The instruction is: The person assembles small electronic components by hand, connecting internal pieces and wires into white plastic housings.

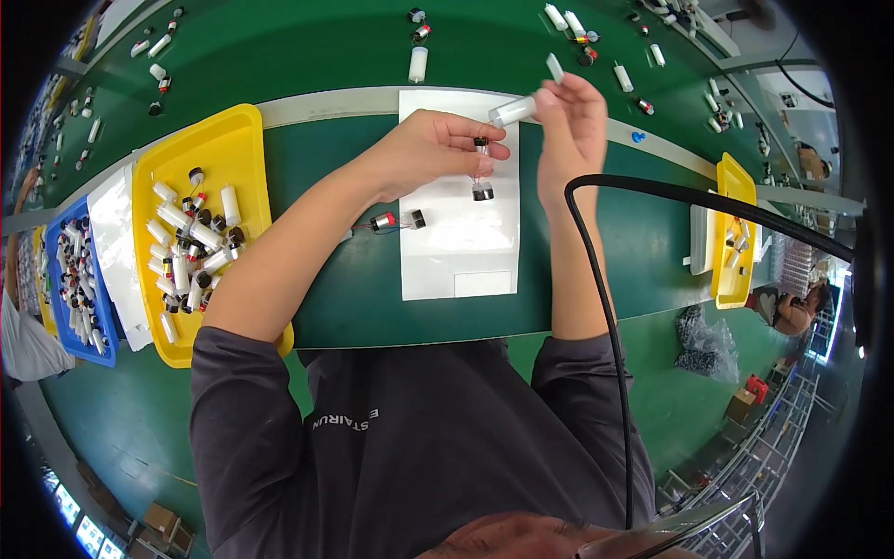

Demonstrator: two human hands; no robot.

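Above the white sheet (456, 252), my left hand (424, 149) pinches a small wired assembly with a black-rimmed round cap (481, 192) hanging below the fingers. My right hand (575, 121) is just to the right, closed around a white translucent tube (513, 112) whose end points at the left fingertips. A flat pale piece (555, 68) also sticks up by the right fingers; how it is held is unclear. On the left edge of the sheet lies a small motor with a red end (383, 222), wired to a black cap (417, 219).
A yellow tray (256, 140) heaped with white tubes and motors stands left, a blue tray (110, 326) beyond it. Another yellow tray (736, 177) is at the right. A black cable (596, 270) arches by my right forearm. Parts lie along the green belt (326, 56).
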